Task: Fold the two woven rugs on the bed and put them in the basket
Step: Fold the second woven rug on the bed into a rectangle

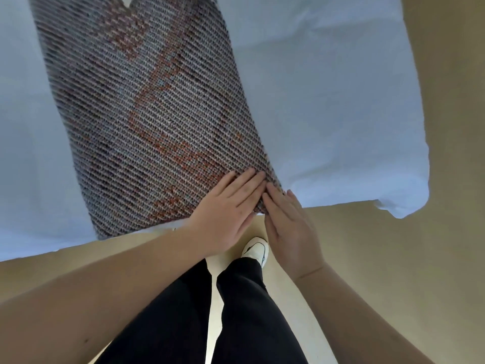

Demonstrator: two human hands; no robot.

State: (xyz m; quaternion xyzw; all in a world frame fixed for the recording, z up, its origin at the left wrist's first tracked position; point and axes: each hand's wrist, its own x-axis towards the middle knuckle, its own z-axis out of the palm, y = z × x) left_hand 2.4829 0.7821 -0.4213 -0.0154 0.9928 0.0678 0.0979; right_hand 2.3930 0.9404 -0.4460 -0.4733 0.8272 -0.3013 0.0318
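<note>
Woven rug (147,114) lying on the bed (328,114). Left hand (225,208) and right hand (288,222) rest flat, fingers extended, on its near corner, gripping nothing.

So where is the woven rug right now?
In the head view the woven rug lies on the white bed, left of centre, its near right corner at the bed's edge under the left hand and right hand.

rug (147,106): grey weave in fine diagonal rows, rust-orange wavy lines
sheet (328,114): pale blue-white
floor (393,258): tan
trousers (244,311): black
shoe (256,249): white, dark markings
</note>
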